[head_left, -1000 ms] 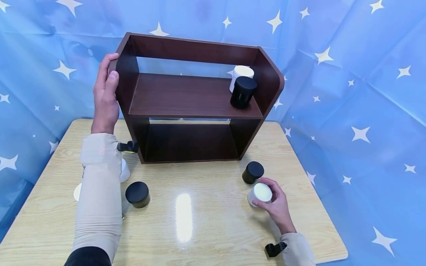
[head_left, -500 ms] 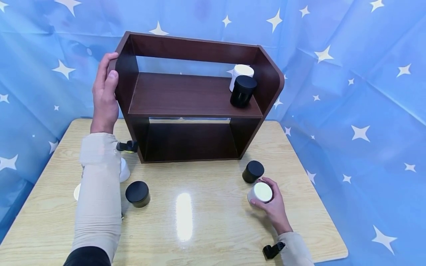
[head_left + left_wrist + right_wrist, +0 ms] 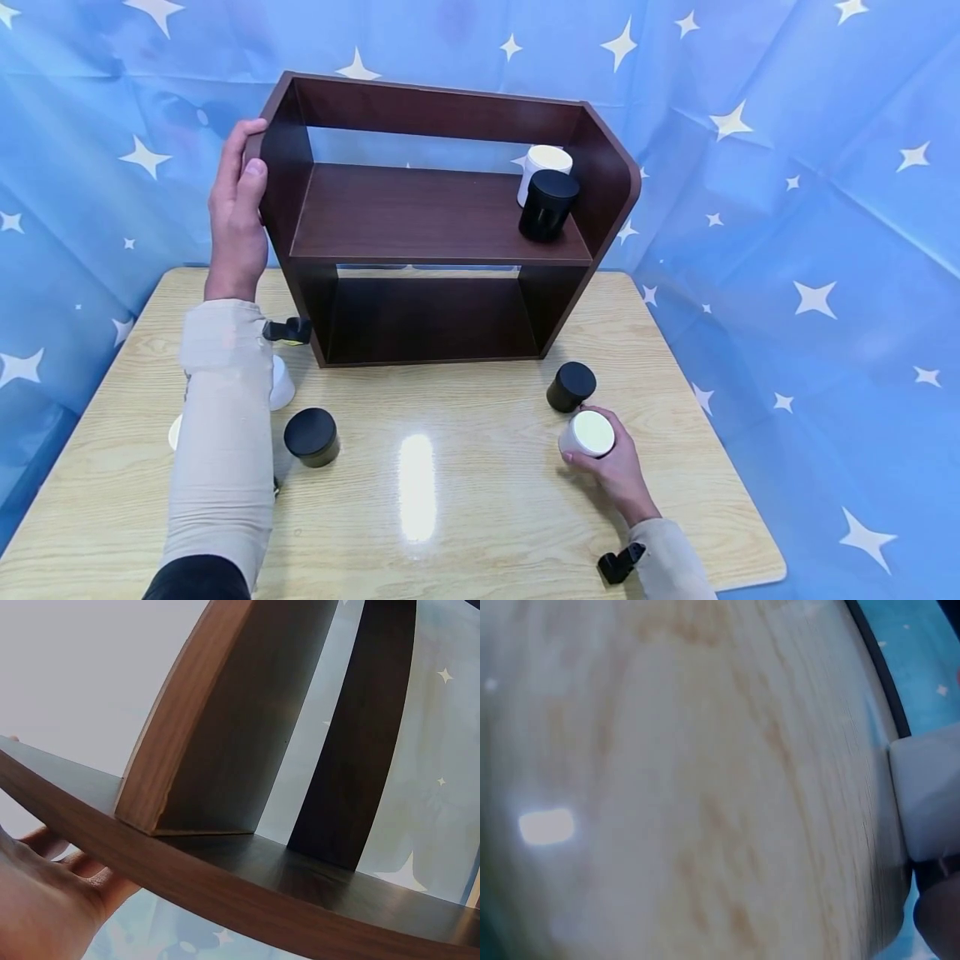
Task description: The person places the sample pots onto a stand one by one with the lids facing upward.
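A dark brown two-tier shelf [image 3: 420, 212] stands on the table. My left hand [image 3: 237, 208] grips its left side panel, thumb at the front edge; the left wrist view shows that hand [image 3: 56, 900] behind the panel [image 3: 225, 881]. At the table's right, my right hand [image 3: 617, 462] holds a white lidded jar [image 3: 591, 435] between thumb and fingers. Just behind that jar is a black jar [image 3: 572, 386]. In the right wrist view only part of the white jar [image 3: 930, 795] and a dark fingertip [image 3: 939, 919] show at the right edge.
On the upper shelf, a black jar [image 3: 549, 208] stands in front of a white jar [image 3: 546, 158], at the right end. A wide black jar [image 3: 311, 437] sits left on the table [image 3: 487, 517]. Two white items [image 3: 281, 385] are partly hidden by my left forearm. A starry blue curtain [image 3: 787, 208] hangs behind.
My right hand has shifted slightly, its thumb a little lower on the white jar, which stays in nearly the same spot. The left hand and the shelf have not visibly moved.
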A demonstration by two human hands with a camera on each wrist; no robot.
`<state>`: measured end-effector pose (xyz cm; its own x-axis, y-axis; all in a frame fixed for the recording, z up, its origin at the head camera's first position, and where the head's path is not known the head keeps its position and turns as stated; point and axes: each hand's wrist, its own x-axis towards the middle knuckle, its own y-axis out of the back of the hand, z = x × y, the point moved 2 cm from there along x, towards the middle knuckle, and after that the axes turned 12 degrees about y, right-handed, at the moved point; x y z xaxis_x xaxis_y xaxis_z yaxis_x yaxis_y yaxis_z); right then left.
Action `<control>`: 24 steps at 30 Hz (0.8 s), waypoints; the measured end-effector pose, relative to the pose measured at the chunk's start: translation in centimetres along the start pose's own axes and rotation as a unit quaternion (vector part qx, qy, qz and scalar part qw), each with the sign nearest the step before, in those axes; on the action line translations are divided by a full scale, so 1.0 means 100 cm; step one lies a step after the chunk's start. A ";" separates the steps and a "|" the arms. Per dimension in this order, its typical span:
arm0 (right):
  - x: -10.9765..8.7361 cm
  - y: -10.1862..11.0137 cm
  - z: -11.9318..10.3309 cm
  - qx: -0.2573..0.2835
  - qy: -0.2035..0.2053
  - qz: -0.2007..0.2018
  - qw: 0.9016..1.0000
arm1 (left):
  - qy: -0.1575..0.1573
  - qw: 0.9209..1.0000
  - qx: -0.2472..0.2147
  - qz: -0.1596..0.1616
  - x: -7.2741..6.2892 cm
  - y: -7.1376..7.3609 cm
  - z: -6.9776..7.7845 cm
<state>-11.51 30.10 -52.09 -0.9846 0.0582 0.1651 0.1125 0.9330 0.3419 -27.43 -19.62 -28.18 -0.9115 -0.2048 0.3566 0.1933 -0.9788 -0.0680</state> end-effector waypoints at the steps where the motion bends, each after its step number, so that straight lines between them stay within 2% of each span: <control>1: 0.000 0.000 0.000 -0.003 -0.005 -0.001 1.000 | -0.001 1.000 0.001 0.000 0.000 0.000 0.000; 14: -0.002 0.004 -0.006 -0.023 -0.029 -0.006 0.999 | 0.006 1.000 0.017 0.003 0.000 0.001 0.001; 24: 0.002 0.011 -0.015 -0.034 -0.018 -0.004 0.999 | 0.009 1.000 0.027 0.005 0.000 0.001 0.000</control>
<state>-11.33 30.56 -50.29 -0.9894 0.0656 0.1292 0.1131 0.9069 0.4059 -27.36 -19.71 -28.16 -0.9157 -0.2146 0.3399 0.2206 -0.9751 -0.0216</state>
